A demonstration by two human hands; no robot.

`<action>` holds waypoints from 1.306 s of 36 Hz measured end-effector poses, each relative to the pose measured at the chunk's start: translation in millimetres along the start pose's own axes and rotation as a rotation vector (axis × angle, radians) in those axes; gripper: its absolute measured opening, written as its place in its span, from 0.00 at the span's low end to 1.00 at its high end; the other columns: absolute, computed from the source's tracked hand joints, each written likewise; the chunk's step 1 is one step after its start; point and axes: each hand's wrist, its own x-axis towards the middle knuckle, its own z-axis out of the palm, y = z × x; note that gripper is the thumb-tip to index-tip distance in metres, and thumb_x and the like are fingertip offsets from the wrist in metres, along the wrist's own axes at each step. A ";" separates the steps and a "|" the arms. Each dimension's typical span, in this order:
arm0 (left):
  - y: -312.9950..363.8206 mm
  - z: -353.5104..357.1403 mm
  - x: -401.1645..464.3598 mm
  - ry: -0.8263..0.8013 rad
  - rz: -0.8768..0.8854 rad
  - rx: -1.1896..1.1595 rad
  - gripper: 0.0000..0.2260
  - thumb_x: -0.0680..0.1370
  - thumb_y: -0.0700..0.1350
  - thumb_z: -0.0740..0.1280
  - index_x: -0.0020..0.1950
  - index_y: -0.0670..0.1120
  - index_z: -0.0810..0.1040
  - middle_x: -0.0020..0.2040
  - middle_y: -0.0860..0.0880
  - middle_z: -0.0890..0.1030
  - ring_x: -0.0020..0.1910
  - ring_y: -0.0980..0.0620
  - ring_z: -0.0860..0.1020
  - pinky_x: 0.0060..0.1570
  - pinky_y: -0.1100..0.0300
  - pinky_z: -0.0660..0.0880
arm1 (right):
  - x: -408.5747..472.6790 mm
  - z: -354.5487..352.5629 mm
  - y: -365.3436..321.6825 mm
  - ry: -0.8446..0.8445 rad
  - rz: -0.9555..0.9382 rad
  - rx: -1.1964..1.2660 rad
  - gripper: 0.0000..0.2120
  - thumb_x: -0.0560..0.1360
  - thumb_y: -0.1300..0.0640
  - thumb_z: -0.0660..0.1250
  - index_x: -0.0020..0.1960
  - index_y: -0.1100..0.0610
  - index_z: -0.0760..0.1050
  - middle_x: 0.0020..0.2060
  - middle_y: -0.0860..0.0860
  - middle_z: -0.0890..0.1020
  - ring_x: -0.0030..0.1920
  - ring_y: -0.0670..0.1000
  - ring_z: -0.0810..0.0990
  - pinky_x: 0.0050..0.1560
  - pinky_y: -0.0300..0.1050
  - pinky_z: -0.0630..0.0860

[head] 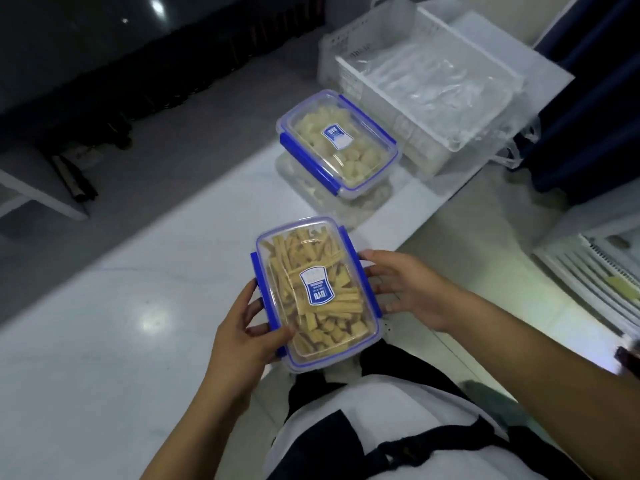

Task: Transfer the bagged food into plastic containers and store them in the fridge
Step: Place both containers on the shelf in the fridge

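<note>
glossy white counter (104, 306), dark room

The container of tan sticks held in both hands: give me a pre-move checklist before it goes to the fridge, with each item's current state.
1. Lid seated on the container of tan sticks: ok, it sits flat all round.
2. Blue side clips latched: cannot tell; the left hand and right hand cover parts of them.
3. Two-handed hold: ok, one hand on each long side.
4. Second container of pale chunks lidded: ok; it rests on another clear container on the white counter.
5. Bags emptied: cannot tell; crumpled clear plastic lies in the white basket, contents unclear.
6. Fridge open and free: cannot tell; only white racks show at right.
</note>
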 end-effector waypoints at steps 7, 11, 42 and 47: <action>17.5 45.4 2.9 -0.182 0.050 0.226 0.39 0.66 0.45 0.81 0.70 0.70 0.70 0.62 0.61 0.81 0.55 0.49 0.84 0.44 0.44 0.84 | -51.3 -66.2 37.0 0.020 -0.036 0.240 0.19 0.72 0.44 0.68 0.56 0.54 0.83 0.48 0.52 0.84 0.47 0.53 0.84 0.47 0.52 0.79; 37.0 99.9 16.1 -0.317 0.144 0.331 0.39 0.67 0.40 0.79 0.66 0.75 0.71 0.61 0.63 0.81 0.52 0.53 0.84 0.40 0.55 0.83 | -77.4 -111.7 48.8 0.070 -0.152 0.296 0.18 0.73 0.49 0.71 0.62 0.51 0.81 0.55 0.57 0.84 0.52 0.56 0.83 0.49 0.52 0.81; 71.6 630.3 133.7 -1.143 0.003 0.743 0.39 0.70 0.36 0.77 0.73 0.64 0.70 0.67 0.54 0.79 0.59 0.43 0.83 0.49 0.44 0.83 | -184.5 -499.8 118.1 0.519 -0.293 0.851 0.27 0.66 0.55 0.77 0.62 0.60 0.75 0.57 0.60 0.84 0.55 0.59 0.84 0.53 0.63 0.81; 78.4 728.5 159.9 -1.288 -0.020 0.815 0.40 0.68 0.37 0.78 0.73 0.64 0.70 0.66 0.52 0.80 0.58 0.43 0.83 0.51 0.42 0.82 | -184.0 -552.9 111.3 0.701 -0.297 0.953 0.22 0.62 0.53 0.80 0.52 0.56 0.76 0.51 0.58 0.86 0.47 0.56 0.85 0.44 0.55 0.82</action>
